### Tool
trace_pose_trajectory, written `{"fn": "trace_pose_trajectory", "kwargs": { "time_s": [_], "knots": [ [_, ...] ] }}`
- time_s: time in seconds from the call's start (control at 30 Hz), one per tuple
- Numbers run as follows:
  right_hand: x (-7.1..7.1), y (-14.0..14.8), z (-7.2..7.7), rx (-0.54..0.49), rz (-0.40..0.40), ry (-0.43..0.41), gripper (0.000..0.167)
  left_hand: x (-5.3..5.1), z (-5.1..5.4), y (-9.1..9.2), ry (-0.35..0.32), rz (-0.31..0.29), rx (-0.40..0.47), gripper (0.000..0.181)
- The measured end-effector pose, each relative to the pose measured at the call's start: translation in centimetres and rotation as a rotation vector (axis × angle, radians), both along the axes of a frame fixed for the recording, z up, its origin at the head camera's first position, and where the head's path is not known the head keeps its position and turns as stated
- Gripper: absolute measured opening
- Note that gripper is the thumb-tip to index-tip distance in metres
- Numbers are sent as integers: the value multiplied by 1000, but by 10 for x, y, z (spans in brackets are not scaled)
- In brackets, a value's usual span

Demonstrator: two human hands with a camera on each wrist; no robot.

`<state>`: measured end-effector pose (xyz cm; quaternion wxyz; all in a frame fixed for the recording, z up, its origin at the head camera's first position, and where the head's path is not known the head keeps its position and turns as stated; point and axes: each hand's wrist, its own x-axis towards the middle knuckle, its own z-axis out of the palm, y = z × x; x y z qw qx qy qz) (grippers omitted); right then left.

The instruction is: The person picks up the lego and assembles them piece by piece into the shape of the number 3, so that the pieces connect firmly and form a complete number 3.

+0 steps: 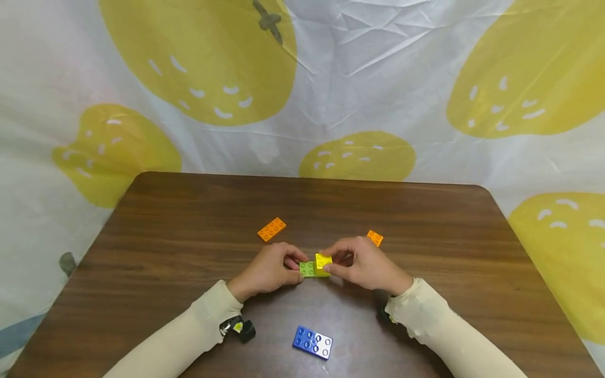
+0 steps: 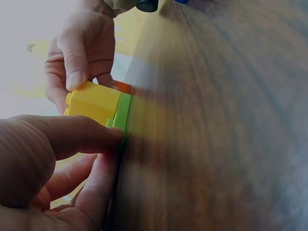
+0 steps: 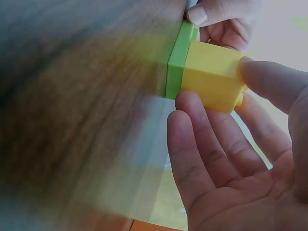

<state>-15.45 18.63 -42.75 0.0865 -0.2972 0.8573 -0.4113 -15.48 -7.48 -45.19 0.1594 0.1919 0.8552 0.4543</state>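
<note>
Between the two hands, a flat green building brick (image 1: 306, 269) lies on the table. A taller yellow brick (image 1: 323, 261) sits on its right part; in the right wrist view the yellow brick (image 3: 211, 74) stands flush against the green brick (image 3: 177, 67). My left hand (image 1: 270, 269) pinches the green brick's left end between thumb and fingers. With thumb and fingers, my right hand (image 1: 366, 265) grips the yellow brick at its right side. The left wrist view shows the left thumb on the green brick (image 2: 122, 113), beside the yellow block (image 2: 94, 103).
A blue brick (image 1: 312, 342) lies near the front of the brown wooden table (image 1: 198, 220). One orange brick (image 1: 271, 229) is behind the left hand, and a smaller orange brick (image 1: 375, 238) is behind the right. A fruit-print cloth (image 1: 359, 94) hangs behind the table.
</note>
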Motion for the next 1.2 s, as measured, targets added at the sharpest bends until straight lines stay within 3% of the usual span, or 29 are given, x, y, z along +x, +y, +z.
{"fn": "trace_pose_trajectory", "kwargs": {
  "time_s": [1.2],
  "knots": [
    [1, 12, 6, 113, 44, 124, 32, -1, 1, 10, 6, -12, 3, 32]
  ]
}}
